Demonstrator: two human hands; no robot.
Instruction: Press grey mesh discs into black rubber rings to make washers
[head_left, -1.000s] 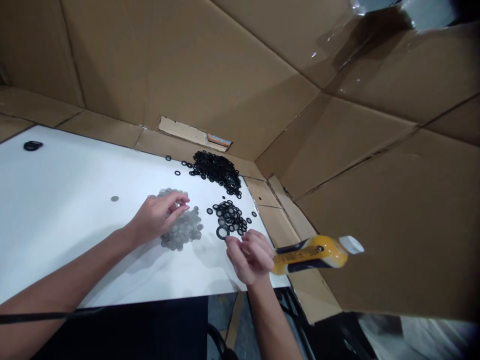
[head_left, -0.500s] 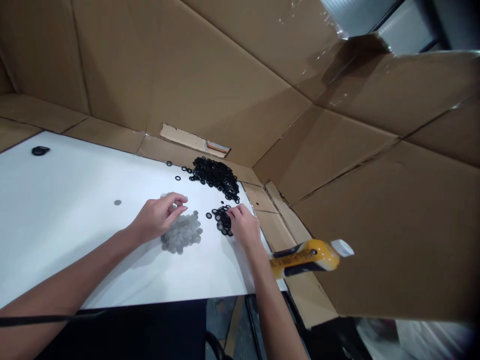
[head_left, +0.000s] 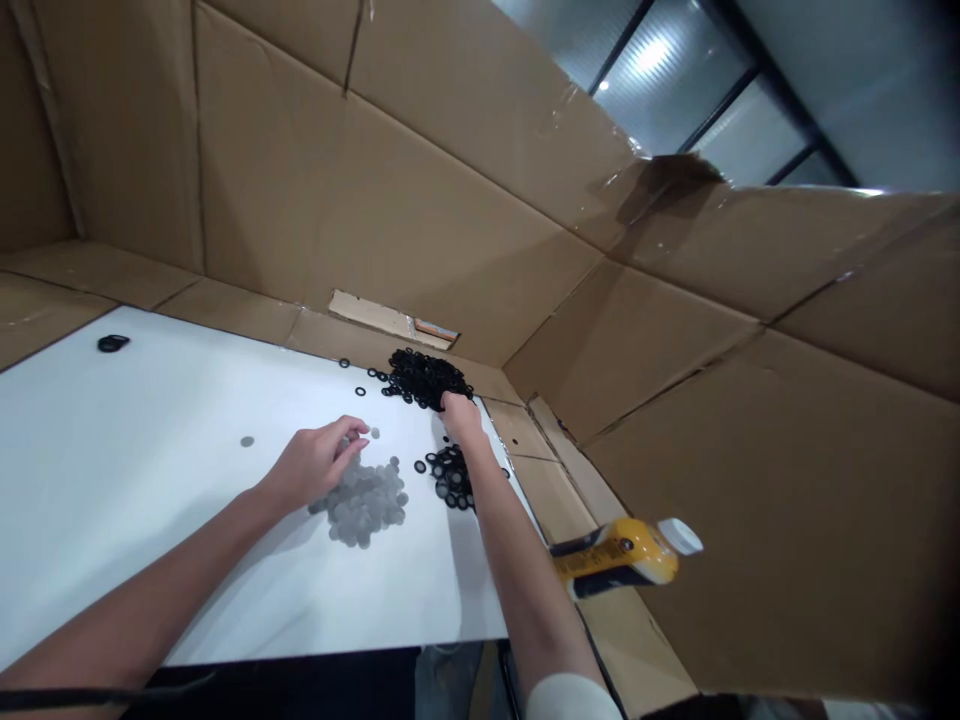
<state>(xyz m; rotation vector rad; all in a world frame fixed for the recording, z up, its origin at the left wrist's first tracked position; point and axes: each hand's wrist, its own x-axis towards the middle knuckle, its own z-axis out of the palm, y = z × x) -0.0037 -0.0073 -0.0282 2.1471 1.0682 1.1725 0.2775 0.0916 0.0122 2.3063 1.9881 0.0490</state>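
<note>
My left hand (head_left: 322, 458) hovers over a heap of small grey translucent discs (head_left: 367, 505), fingers curled and thumb close to the forefinger. What it pinches, if anything, is too small to make out. A single grey disc (head_left: 376, 433) lies just past its fingertips. My right hand (head_left: 461, 418) reaches to the near right edge of a big pile of black rings (head_left: 424, 376), fingers bent down and closed. Its fingertips are hidden among the rings. Beside my right forearm is a smaller pile of black rings with grey centres (head_left: 452, 480).
A yellow bottle with a white cap (head_left: 630, 550) lies to the right of my right forearm. Cardboard walls (head_left: 450, 200) surround the white table (head_left: 187, 400). A black object (head_left: 113, 343) sits at the far left. Some loose rings (head_left: 361, 391) and one disc (head_left: 247, 441) lie apart.
My right hand has left the smaller pile of rings with grey centres and moved away from me to the big ring pile. My left hand has shifted slightly left. The view has tilted upward.
</note>
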